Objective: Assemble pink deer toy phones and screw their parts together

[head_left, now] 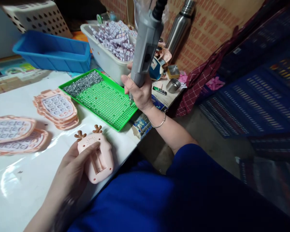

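My left hand (73, 164) grips a pink plastic toy casing (103, 154) with brown antlers at the table's front edge. Its back faces up, showing a battery compartment without a cover and several screw holes; my thumb presses near the speaker holes. Wrapped around a grey electric screwdriver (143, 48), my right hand (140, 90) holds it upright, bit down. The bit's tip is over the right end of a green perforated tray (103, 106); whether it touches the tray I cannot tell. Small silver screws (83, 83) are heaped at the tray's far left end.
Stacked pink toy panels with printed keys (59, 104) lie left of the tray, more (12, 132) farther left. Behind are a blue bin (53, 53) and a white tub (106, 61) of printed pieces. A steel flask (180, 27) and small metal cup (173, 85) stand right.
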Available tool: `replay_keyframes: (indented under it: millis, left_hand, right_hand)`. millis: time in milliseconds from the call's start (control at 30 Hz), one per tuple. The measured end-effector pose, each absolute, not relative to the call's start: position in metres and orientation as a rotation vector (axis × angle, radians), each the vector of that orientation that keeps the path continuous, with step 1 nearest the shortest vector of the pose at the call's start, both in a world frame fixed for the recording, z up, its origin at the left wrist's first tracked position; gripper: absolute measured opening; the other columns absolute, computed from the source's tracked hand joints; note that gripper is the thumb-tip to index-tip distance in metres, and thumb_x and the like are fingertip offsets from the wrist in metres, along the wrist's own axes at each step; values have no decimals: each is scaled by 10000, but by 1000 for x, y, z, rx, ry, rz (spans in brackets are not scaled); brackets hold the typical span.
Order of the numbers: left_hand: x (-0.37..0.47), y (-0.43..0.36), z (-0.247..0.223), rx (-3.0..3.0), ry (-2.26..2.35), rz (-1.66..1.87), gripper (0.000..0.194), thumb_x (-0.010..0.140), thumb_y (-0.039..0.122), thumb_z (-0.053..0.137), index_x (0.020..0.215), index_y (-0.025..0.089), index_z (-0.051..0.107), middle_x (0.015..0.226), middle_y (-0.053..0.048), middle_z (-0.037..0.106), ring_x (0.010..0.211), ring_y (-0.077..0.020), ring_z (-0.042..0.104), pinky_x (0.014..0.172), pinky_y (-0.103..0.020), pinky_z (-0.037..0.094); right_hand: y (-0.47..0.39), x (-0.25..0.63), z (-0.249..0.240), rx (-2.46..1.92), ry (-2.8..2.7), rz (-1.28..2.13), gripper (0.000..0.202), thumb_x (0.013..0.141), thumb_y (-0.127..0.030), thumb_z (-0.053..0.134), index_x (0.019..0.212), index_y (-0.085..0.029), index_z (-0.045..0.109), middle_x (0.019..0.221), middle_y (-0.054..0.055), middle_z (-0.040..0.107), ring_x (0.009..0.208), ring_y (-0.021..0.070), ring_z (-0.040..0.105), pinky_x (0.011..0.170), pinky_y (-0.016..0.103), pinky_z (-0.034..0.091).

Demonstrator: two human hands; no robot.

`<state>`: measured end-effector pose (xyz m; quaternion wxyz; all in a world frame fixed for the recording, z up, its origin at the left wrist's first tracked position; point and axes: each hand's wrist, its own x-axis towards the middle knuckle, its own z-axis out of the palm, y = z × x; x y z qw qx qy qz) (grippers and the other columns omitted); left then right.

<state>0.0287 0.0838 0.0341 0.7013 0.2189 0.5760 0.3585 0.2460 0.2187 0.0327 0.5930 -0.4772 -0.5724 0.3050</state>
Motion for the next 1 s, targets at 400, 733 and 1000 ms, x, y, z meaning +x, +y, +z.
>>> replay_keyframes:
  millis: [400, 733, 1000]
  left_hand:
    - [33, 82, 39, 414, 1250, 885, 618, 393, 291, 957, 936, 168, 689, 724, -8, 734, 555, -143, 661, 504, -189, 546]
    - [29, 80, 34, 456, 1192, 853, 614, 460, 283, 947, 977, 161, 639, 772, -12, 733, 606, -144, 671, 559, -214, 563]
    - [33, 80, 37, 417, 1136, 922, 539, 483, 254, 887, 938, 162, 613, 754, -1, 715, 611, -136, 653, 585, -228, 554]
  right_hand:
    - [205, 241, 37, -1137, -1211, 647, 716, 499, -846, 696, 785, -253, 417, 557, -81, 473, 523, 86, 426, 592, 326, 445]
    - [192, 222, 71, -945, -1204, 637, 587, 640, -684, 735, 926, -257, 451, 552, -109, 494, 432, 87, 464, 498, 269, 444]
    - [143, 159, 90, -801, -1364, 919, 506, 793, -708, 598, 1126, -330, 546, 610, -66, 536, 447, 125, 494, 498, 285, 490]
